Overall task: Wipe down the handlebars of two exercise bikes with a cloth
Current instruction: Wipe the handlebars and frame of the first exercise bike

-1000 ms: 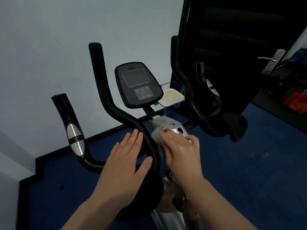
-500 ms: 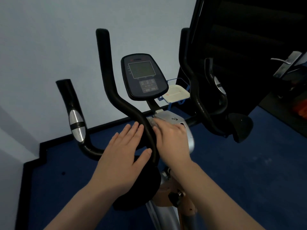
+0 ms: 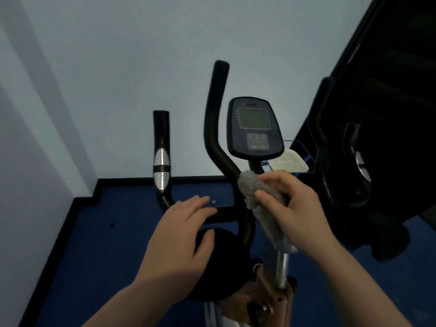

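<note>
Gripping a grey fleecy cloth (image 3: 259,192), the right hand (image 3: 295,208) wraps it around the inner handlebar (image 3: 215,128) of the exercise bike, just below the console (image 3: 256,128). The left hand (image 3: 181,234) lies flat with straight fingers on the crossbar (image 3: 224,213), holding nothing. The cloth looks soft, light and floppy, best bunched in the palm so its loose tail does not snag; the padded bars look rigid and grippy. Console lettering is too blurred to read.
</note>
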{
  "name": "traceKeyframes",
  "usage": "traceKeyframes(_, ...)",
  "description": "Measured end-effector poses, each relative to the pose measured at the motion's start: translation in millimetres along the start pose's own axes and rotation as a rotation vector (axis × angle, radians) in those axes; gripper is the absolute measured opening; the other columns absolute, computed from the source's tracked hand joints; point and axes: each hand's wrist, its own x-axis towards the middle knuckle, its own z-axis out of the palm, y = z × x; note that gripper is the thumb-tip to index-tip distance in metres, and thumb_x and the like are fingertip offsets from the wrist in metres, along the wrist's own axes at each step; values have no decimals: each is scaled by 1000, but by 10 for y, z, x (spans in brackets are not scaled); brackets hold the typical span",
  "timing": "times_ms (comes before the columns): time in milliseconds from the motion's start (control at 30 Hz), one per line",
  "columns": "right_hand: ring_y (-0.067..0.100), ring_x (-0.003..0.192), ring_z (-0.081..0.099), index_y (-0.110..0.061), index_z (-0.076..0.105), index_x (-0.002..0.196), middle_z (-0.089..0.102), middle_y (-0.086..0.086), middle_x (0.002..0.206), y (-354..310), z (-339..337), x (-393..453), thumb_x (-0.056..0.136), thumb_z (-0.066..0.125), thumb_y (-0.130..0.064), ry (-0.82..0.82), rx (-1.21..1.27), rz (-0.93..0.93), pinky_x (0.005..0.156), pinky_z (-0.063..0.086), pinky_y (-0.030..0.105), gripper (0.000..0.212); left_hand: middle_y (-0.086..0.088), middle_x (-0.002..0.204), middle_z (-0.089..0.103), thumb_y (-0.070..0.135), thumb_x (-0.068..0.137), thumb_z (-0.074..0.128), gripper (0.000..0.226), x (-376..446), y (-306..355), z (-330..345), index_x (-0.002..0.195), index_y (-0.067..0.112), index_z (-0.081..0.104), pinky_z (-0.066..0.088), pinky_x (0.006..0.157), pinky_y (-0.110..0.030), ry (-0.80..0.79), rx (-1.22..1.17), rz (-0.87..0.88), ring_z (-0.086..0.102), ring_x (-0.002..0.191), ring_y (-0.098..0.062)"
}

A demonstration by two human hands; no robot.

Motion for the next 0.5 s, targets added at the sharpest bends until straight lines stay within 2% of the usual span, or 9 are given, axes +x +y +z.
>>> traceKeyframes(33,-5,96,61,-39,62,103,66,-25,101,-42,49,33,84,65,-37,-40,-68,-99,82,52,26,20,25,145,34,44,85,44,45,-53,-54,-20,128,35,52,5,115,-16,10,5,-30,18,138,9)
traceKeyframes(100,-2,103,57,-34,64,107,67,-20,108,-98,154,119,84,66,-32,-132,-289,-337,96,42,25,23,28,151,20,54,82,39,57,-127,-152,-69,136,36,45,-5,115,-16,27,26,-72,6,141,9)
traceKeyframes(200,7,107,63,-21,71,105,72,-8,107,-83,237,258,84,70,-22,-273,-545,-597,111,28,29,21,28,154,11,63,81,38,68,-141,-234,-134,144,37,33,-7,116,-21,35,61,-102,0,143,8)
traceKeyframes(267,9,106,64,-21,70,110,72,-7,107,-81,208,311,90,62,-29,-401,-587,-597,113,24,32,23,24,156,10,63,83,39,70,-105,-265,-159,146,36,29,-7,117,-23,42,90,-95,-1,144,4)
traceKeyframes(400,5,118,55,-25,59,128,66,-10,122,-115,120,343,99,30,-41,-642,-674,-574,115,17,27,44,18,158,11,55,88,39,66,-16,-346,-175,148,30,27,-5,118,-26,51,107,-80,0,146,0)
traceKeyframes(500,10,114,58,-23,54,131,65,-6,122,-146,151,364,98,28,-36,-741,-698,-532,109,18,20,44,17,158,11,52,91,37,64,59,-405,-171,149,29,24,-6,118,-24,39,86,-79,0,146,0)
